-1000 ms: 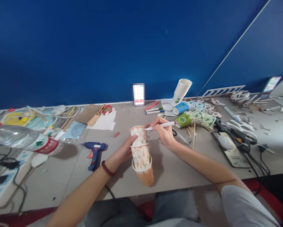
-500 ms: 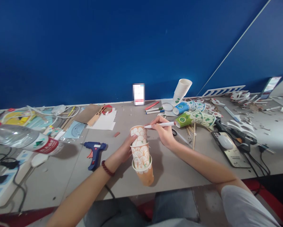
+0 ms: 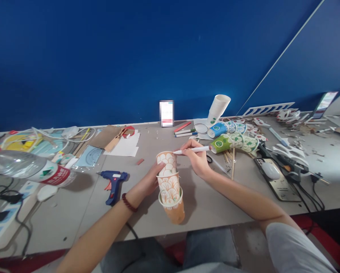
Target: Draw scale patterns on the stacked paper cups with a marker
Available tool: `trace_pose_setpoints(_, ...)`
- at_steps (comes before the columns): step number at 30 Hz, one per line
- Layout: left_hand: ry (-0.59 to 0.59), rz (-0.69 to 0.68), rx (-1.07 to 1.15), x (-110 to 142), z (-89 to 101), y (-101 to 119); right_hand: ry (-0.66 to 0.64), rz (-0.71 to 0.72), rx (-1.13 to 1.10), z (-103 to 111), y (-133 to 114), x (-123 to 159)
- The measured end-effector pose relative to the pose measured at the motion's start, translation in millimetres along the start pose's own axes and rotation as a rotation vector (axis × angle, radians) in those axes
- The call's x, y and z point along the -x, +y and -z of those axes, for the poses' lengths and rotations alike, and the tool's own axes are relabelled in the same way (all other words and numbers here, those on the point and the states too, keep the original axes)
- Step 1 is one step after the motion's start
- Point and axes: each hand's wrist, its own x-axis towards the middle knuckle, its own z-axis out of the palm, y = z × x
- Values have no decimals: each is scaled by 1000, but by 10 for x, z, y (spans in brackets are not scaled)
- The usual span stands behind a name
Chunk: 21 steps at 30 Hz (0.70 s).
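A column of paper cups (image 3: 170, 186), orange and white with a scalloped pattern, lies on the table in front of me, one cup set into another. My left hand (image 3: 153, 178) grips its left side near the far cup, thumb on top. In my right hand (image 3: 197, 158) is a white marker (image 3: 196, 149), held like a pen. The marker's tip is at the rim of the far cup, on its right side; I cannot tell whether it touches. A blue glue gun (image 3: 113, 184) lies left of my left hand.
Green cups (image 3: 222, 144), blue cups (image 3: 218, 129) and a white cup stack (image 3: 218, 108) are at the right. Several markers (image 3: 185, 133) lie behind. A water bottle (image 3: 30, 167) and power strip (image 3: 12, 212) are left; a phone (image 3: 166, 113) stands against the wall.
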Motion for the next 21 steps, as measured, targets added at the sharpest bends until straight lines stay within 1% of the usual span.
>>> trace_pose_setpoints(6, -38, -42, -11, -17, -35, 24, -48, 18, -56, -9, -28, -4)
trace_pose_setpoints(10, -50, -65, -24, -17, -43, 26, -35, 10, -74, -20, -33, -2)
trace_pose_setpoints(15, -29, -35, -25, -12, -54, 31, 10, -23, -45, -29, -25, 4)
trace_pose_setpoints(21, -72, -61, -12, -11, -82, 58, -32, 4, -64, -18, -26, 3)
